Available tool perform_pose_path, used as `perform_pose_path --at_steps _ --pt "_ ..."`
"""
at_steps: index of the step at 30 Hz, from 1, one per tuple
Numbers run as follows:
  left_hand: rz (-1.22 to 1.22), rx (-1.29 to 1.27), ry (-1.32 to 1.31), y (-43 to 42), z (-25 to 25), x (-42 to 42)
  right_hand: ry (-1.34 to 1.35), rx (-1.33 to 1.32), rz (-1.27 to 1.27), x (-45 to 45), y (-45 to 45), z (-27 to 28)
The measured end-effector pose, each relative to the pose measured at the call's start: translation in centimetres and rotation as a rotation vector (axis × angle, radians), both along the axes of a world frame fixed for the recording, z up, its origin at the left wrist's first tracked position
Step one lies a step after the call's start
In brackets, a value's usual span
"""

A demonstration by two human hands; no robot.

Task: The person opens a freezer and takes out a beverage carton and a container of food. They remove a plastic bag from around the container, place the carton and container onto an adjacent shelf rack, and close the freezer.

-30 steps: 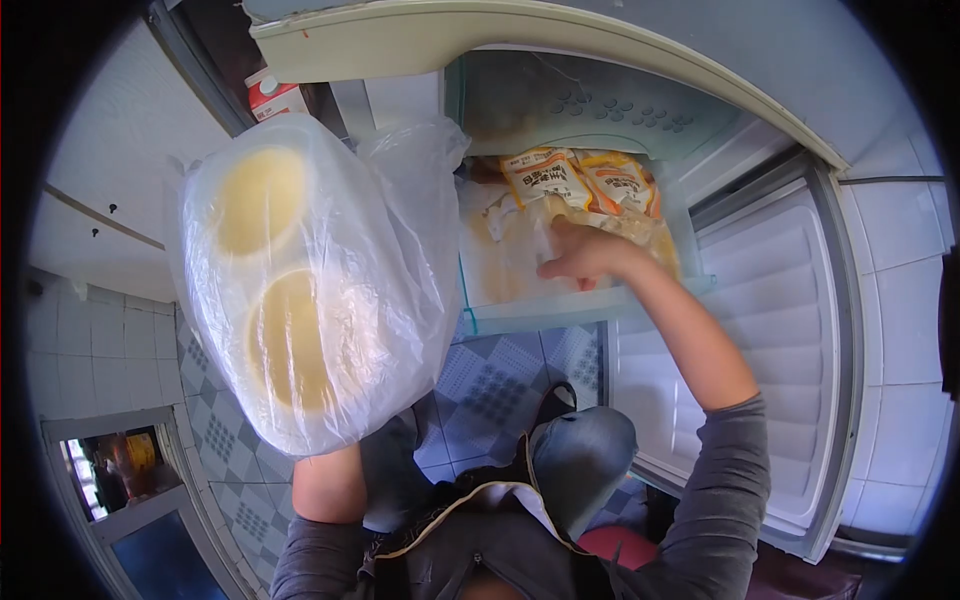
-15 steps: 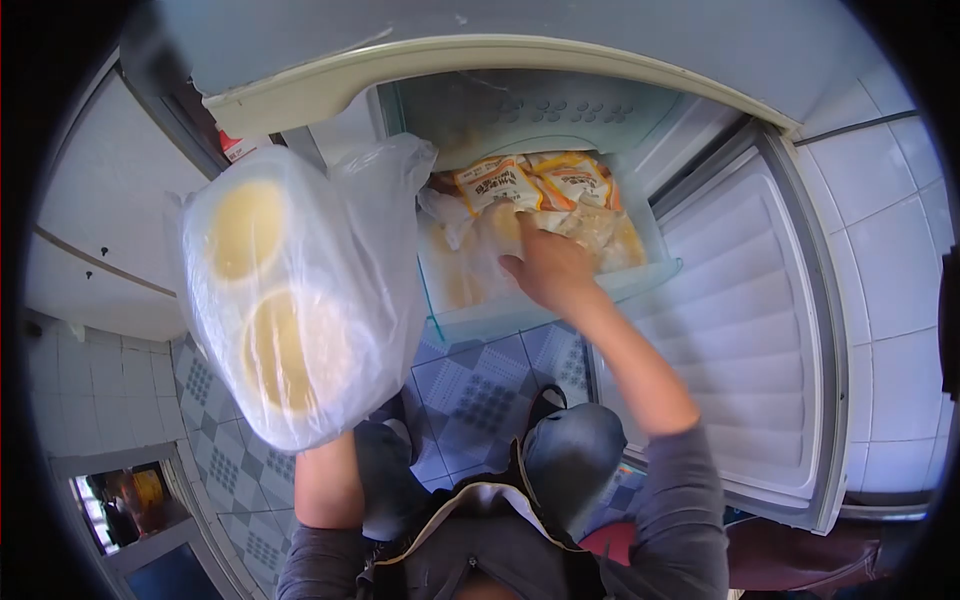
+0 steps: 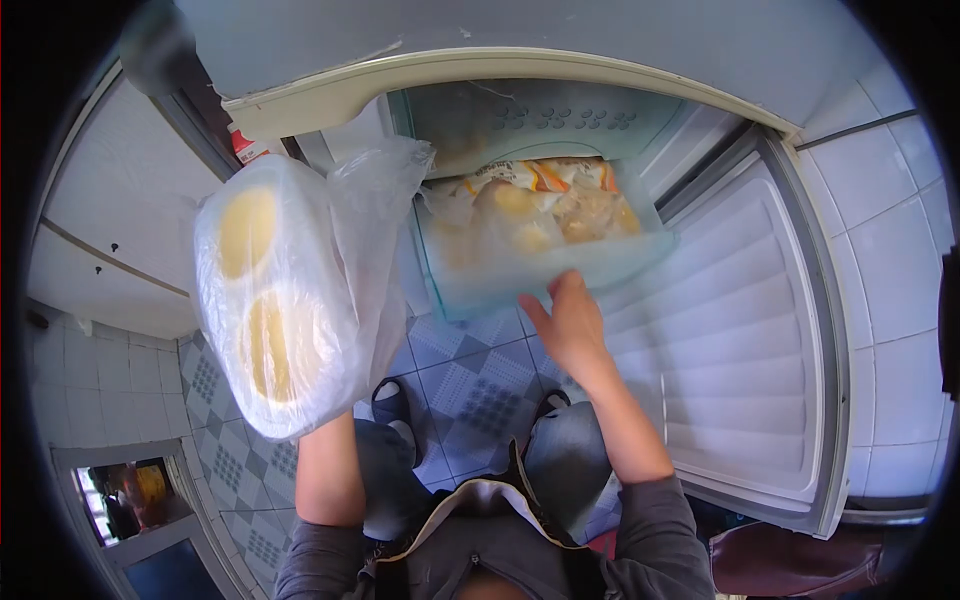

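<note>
A translucent plastic bag [image 3: 300, 310] with round, pale-yellow flat pieces inside is held up on the left. My left forearm [image 3: 330, 475] runs up under it; the bag hides the hand itself. My right hand [image 3: 577, 325] is just in front of the freezer drawer [image 3: 550, 275], its thumb spread away from the fingers and nothing visible in it. Fingertips are close to the drawer's front panel; whether they touch it I cannot tell. Inside the drawer lie printed food packets [image 3: 540, 176] and clear bags of pale-yellow food [image 3: 530, 225].
The freezer door [image 3: 740, 320] stands swung out on the right, beside a tiled wall [image 3: 895, 340]. Above is the fridge's upper door edge [image 3: 500, 57]. A pale cabinet [image 3: 120, 230] is at the left. Patterned floor tiles [image 3: 470, 390] show between my slippered feet.
My right hand has come out of the drawer, down toward me, to its front. The drawer has slid inward a little. The plastic bag stays held up, shifted slightly.
</note>
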State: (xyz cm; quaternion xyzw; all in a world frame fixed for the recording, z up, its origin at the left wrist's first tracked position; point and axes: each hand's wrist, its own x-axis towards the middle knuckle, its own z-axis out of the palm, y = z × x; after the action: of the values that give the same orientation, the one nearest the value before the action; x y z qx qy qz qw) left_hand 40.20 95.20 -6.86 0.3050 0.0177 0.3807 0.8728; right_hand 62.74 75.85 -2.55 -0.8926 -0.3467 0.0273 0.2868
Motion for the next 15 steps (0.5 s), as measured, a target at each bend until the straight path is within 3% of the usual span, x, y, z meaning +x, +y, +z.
perform_pose_path --at_steps 8,11,15 --pt "0.185 0.136 0.037 -0.7 4.6 1.5 -0.075 0.164 0.129 6.6 7.8 -3.7" --pt "0.083 -0.07 -0.173 -1.0 4.5 2.2 -0.157 0.267 0.201 7.4 9.1 -4.3" --pt "-0.082 -0.285 -0.383 -1.7 4.9 3.4 0.023 0.164 0.247 5.0 7.7 -1.3"
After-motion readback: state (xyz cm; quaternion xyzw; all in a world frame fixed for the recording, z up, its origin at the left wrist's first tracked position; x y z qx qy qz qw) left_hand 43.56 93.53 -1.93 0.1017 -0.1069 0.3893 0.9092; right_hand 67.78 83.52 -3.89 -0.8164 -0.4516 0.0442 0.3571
